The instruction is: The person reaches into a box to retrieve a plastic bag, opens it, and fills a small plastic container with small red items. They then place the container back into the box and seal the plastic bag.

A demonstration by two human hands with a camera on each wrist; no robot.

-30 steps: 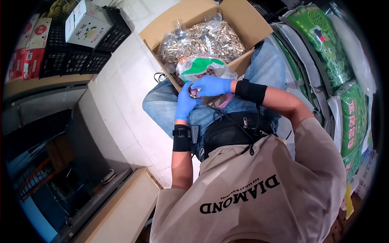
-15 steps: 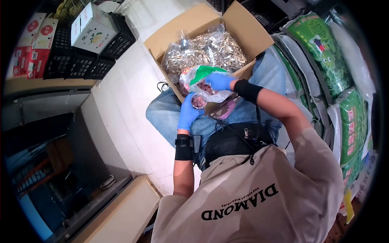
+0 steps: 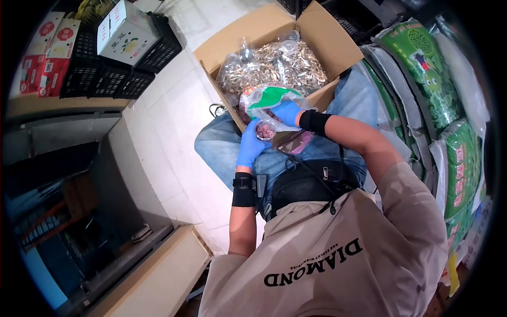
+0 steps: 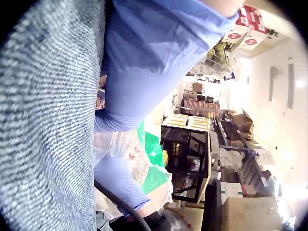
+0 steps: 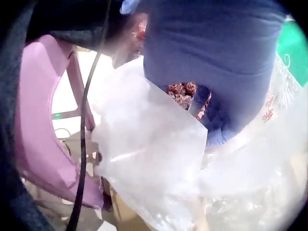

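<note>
In the head view, my blue-gloved left hand [image 3: 251,146] grips a small clear plastic cup [image 3: 265,130] holding dried reddish-purple pieces. Just right of it, my gloved right hand [image 3: 288,112] reaches into the mouth of a clear plastic bag [image 3: 274,96] with a green panel. More of the reddish pieces [image 5: 182,94] show inside the bag beside that hand in the right wrist view. The bag and the hand itself hide the right fingertips, so I cannot tell whether they pinch anything.
A cardboard box [image 3: 237,33] beyond the hands holds a large heap of dried light-brown strips [image 3: 303,66] with clear plastic cups on top. Part of a pink-purple stool [image 5: 41,96] is below the bag. Green sacks [image 3: 422,66] stand right; black crates [image 3: 113,79] stand left.
The right hand was over the cup a second ago, then moved right to the bag, and is now deeper in its mouth. The left hand keeps holding the cup, now uncovered.
</note>
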